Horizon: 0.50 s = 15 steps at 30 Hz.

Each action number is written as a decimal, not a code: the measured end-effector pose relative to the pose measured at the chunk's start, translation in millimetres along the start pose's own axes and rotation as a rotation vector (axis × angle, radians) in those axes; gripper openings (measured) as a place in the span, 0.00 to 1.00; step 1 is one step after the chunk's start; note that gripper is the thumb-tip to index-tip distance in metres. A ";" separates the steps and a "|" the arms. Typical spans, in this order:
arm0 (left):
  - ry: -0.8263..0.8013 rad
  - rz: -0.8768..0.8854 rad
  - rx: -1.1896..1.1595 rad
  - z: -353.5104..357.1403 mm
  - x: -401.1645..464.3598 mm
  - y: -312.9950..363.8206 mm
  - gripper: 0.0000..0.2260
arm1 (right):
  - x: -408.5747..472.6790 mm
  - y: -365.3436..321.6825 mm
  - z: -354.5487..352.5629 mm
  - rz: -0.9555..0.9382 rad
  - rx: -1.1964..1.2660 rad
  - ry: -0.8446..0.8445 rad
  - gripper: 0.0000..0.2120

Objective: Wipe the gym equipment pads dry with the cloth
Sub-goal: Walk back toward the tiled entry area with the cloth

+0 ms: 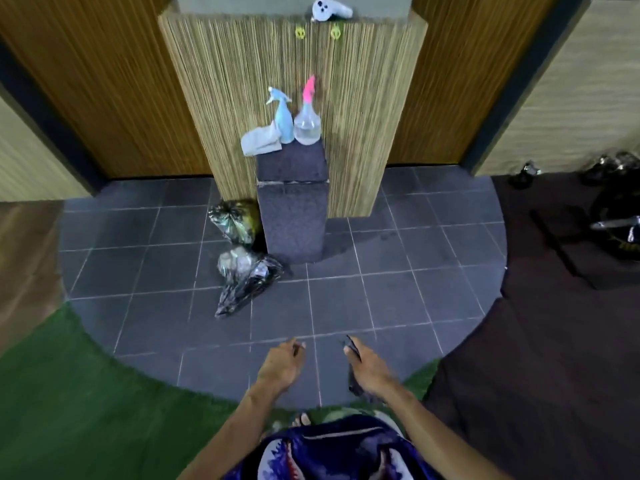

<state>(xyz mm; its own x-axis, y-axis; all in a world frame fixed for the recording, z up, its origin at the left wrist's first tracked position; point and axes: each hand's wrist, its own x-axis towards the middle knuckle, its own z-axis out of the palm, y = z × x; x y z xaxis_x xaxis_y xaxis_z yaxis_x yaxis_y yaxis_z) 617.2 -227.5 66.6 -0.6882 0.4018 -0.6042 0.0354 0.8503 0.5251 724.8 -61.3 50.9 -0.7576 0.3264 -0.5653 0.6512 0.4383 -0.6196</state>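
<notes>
My right hand (pixel 369 367) grips a dark cloth (pixel 354 375) that hangs down below my palm, low in the head view over the grey tile floor. My left hand (pixel 282 363) hovers beside it with loosely curled fingers and holds nothing. Farther ahead a dark pedestal (pixel 294 216) stands against a reed-covered column. On its top sit a light blue folded cloth (pixel 260 142), a blue spray bottle (pixel 283 116) and a clear spray bottle with a pink nozzle (pixel 307 116). No gym pad is plainly visible.
Two black plastic bags (pixel 239 258) lie on the tiles left of the pedestal. Dumbbells and gym gear (pixel 616 220) lie on dark matting at the right. Green turf (pixel 86 393) borders the tiles at lower left. A white controller (pixel 330 8) rests on top of the column.
</notes>
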 end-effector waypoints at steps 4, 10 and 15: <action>0.048 0.011 0.007 -60.8 90.0 36.6 0.18 | 101.0 -54.0 -46.2 -0.024 0.020 -0.021 0.23; 0.135 -0.019 -0.055 -142.2 235.7 86.9 0.18 | 266.6 -113.3 -107.6 -0.053 -0.060 -0.080 0.25; 0.187 -0.072 -0.102 -207.6 347.4 130.0 0.15 | 378.7 -182.9 -172.6 -0.130 -0.192 -0.156 0.24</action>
<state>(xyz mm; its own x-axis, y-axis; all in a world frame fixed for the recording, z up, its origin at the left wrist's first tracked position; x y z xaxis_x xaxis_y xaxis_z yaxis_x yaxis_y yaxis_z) 232.3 -47.9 49.5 -0.8089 0.2634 -0.5256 -0.0858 0.8316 0.5487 311.1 126.7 44.1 -0.8084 0.1307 -0.5740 0.5172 0.6234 -0.5865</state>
